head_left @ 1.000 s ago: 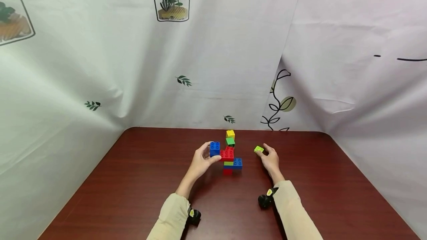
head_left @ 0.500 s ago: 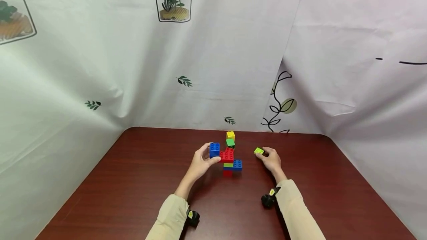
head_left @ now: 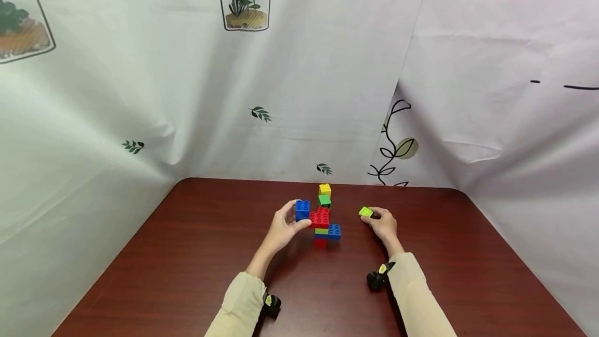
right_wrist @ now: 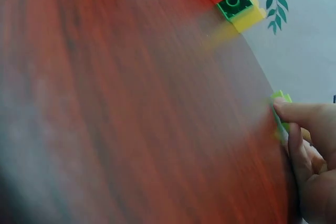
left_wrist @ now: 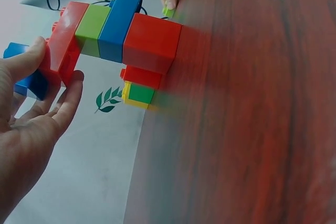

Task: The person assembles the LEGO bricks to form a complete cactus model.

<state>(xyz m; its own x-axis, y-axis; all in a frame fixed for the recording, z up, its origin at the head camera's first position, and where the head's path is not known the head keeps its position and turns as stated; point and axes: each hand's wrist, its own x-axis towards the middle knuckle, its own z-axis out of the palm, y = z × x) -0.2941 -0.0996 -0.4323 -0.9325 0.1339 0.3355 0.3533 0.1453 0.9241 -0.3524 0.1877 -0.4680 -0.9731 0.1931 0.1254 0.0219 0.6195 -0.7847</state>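
My left hand [head_left: 281,229] grips the upper left end of a toy brick tower. Its fingers curl round a blue brick [head_left: 302,209], and the thumb reaches to the long red brick [head_left: 320,219] it joins. Below these come a lime layer [left_wrist: 94,30], a long blue brick [left_wrist: 122,22] jutting right, and a red brick [left_wrist: 152,43] at the base. Over on the right, my right hand [head_left: 386,227] pinches a small lime brick [head_left: 366,212] between thumb and fingers, close over the table; the right wrist view shows the thumb on that lime brick [right_wrist: 281,96].
Behind the tower, a green brick [head_left: 325,201] and a yellow brick [head_left: 325,189] show towards the far table edge. The brown wooden table [head_left: 187,274] ends at a pale printed curtain [head_left: 327,92]. A black wrist camera [head_left: 375,281] sits by the right sleeve.
The right hand's fingers have settled closer round the small lime brick, with the wrist shifting slightly right. My left hand and the tower stay almost still; the head view shifts a little.
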